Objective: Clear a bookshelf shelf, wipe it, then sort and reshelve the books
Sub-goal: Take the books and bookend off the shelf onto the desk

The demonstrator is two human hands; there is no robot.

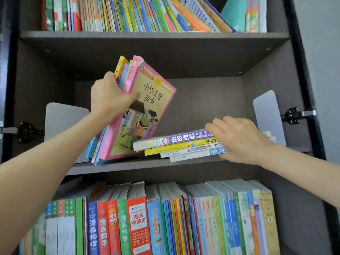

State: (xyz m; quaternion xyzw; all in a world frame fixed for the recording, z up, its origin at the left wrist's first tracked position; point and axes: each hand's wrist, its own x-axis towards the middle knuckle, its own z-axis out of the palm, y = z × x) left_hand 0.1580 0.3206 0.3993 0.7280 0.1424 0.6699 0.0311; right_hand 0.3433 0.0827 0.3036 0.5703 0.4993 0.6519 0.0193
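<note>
On the middle shelf of a dark bookcase, my left hand grips a tilted bundle of thin books fronted by a pink-edged picture book, its lower end resting on the shelf. To the right lies a flat stack of several books with spines facing me. My right hand rests on the right end of that stack, fingers spread over the top, thumb against the lowest spines.
Grey metal bookends stand at the left and right of the middle shelf. The shelf above and the shelf below are packed with upright books. Door hinges stick out at both sides of the bookcase.
</note>
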